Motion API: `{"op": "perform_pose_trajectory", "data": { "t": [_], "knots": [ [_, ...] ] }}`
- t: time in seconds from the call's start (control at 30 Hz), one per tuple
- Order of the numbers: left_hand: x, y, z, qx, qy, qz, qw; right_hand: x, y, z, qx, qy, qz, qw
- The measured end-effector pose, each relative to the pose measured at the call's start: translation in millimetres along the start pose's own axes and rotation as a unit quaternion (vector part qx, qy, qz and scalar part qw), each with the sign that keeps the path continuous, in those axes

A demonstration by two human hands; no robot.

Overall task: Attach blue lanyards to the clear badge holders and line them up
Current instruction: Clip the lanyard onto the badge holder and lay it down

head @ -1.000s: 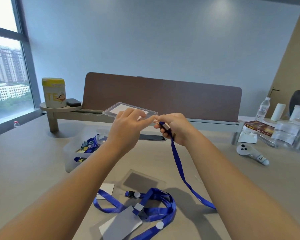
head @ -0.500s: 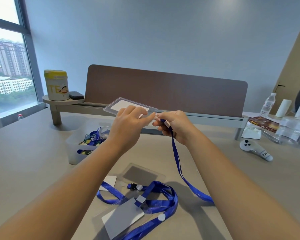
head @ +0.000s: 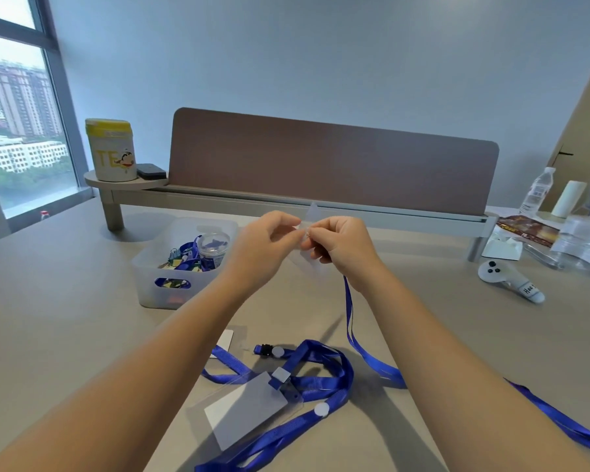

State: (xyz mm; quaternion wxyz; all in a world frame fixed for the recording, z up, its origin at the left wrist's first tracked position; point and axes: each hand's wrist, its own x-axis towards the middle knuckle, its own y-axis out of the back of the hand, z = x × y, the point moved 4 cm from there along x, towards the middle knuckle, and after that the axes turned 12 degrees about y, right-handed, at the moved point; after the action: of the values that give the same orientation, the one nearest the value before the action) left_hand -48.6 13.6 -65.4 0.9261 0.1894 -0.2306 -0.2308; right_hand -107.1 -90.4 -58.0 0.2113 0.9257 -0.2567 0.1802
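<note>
Above the table, my left hand (head: 264, 241) pinches the edge of a clear badge holder (head: 312, 212), which now stands almost edge-on between my hands. My right hand (head: 337, 245) pinches the clip end of a blue lanyard (head: 349, 321) against that holder; the strap hangs down to the table and runs off to the right. Nearer me lies a second badge holder (head: 249, 408) with a blue lanyard (head: 324, 379) clipped to it. Another clear holder (head: 234, 337) with a white card lies partly under my left forearm.
A translucent bin (head: 181, 264) with lanyards, clips and a small jar stands left of my hands. A yellow-lidded tub (head: 111, 149) sits on the shelf riser at the back left. At the right are a white controller (head: 508, 277), plastic bags and a water bottle (head: 538, 190).
The badge holder has tipped from lying flat and facing up to nearly edge-on. Both hands have closed in on its top edge, and the view has tilted down and shifted left.
</note>
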Motion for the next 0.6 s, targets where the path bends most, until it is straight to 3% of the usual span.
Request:
{"op": "perform_pose_trajectory", "data": {
  "t": [0.23,0.6],
  "knots": [
    [-2,-8,-8,-0.089,0.092,-0.073,0.989,-13,-4,11,-0.03,0.032,-0.014,0.999],
    [-1,-6,-18,-0.048,0.122,-0.152,0.98,-26,-9,20,-0.025,0.019,-0.073,0.997]
  ]
}}
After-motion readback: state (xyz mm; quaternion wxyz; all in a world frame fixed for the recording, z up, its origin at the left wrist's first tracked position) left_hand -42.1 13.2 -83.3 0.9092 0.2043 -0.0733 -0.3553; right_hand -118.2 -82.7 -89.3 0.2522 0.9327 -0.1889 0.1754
